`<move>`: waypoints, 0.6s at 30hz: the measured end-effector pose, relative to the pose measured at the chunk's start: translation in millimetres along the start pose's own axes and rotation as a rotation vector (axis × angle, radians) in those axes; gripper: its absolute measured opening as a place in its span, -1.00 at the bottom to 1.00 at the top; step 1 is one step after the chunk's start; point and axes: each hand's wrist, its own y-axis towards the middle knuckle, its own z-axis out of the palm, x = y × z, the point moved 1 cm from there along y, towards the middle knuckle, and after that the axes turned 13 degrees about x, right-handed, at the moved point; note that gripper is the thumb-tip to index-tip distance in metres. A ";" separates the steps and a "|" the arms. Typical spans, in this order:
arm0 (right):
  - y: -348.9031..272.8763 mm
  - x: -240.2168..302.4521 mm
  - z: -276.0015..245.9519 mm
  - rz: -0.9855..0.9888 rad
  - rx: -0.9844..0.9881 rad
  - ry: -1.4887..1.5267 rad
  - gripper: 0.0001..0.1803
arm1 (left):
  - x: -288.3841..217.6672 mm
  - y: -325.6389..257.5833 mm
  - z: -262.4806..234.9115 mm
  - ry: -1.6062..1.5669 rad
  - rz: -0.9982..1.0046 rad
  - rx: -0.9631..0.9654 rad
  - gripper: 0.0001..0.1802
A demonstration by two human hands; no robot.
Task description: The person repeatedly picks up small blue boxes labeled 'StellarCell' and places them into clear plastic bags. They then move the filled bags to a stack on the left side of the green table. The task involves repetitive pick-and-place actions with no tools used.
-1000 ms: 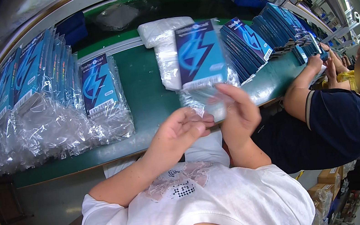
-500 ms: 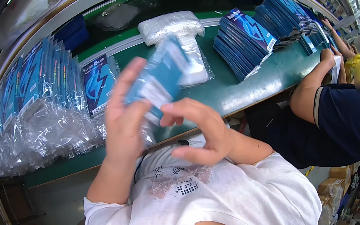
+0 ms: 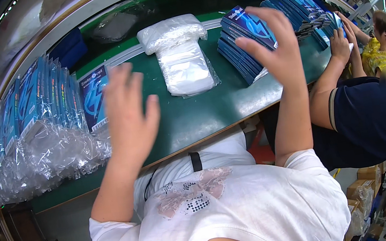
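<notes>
In the head view, the left hand (image 3: 127, 112) is spread open, fingers apart, holding nothing. It sits left of the frame's middle, above the green table (image 3: 202, 114), and its fingertips overlap the lower edge of a bagged blue box (image 3: 94, 97) that stands at the near end of a row. That row of bagged boxes (image 3: 35, 118) fills the left side of the frame, each blue box wrapped in a clear plastic sleeve, with loose ends of the plastic bunched along the table's front edge.

The right hand (image 3: 274, 47) is also open and empty, fingers spread, in the upper right of the frame. It reaches to a stack of blue boxes (image 3: 243, 39) without sleeves; the fingertips lie over the top box, though whether they touch it cannot be told.

Between the two hands, at the upper middle, lies a pile of clear bags (image 3: 179, 56), flat on the table. More blue boxes (image 3: 297, 4) are stacked farther toward the upper right corner.

At the right edge a second person in a dark shirt (image 3: 370, 120) leans on the table, an arm stretched toward those far stacks.
</notes>
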 end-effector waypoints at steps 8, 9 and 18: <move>1.3 -63.6 26.2 0.476 0.367 -0.064 -0.21 | 11.5 38.7 93.5 -0.133 0.192 0.302 -0.80; -4.1 -55.9 26.6 0.390 0.238 -0.063 -0.27 | 12.7 40.4 93.6 -0.124 0.182 0.315 -0.80; -55.0 16.1 40.4 0.619 0.299 2.141 -0.36 | 6.0 29.8 81.4 -0.449 0.126 0.150 -0.86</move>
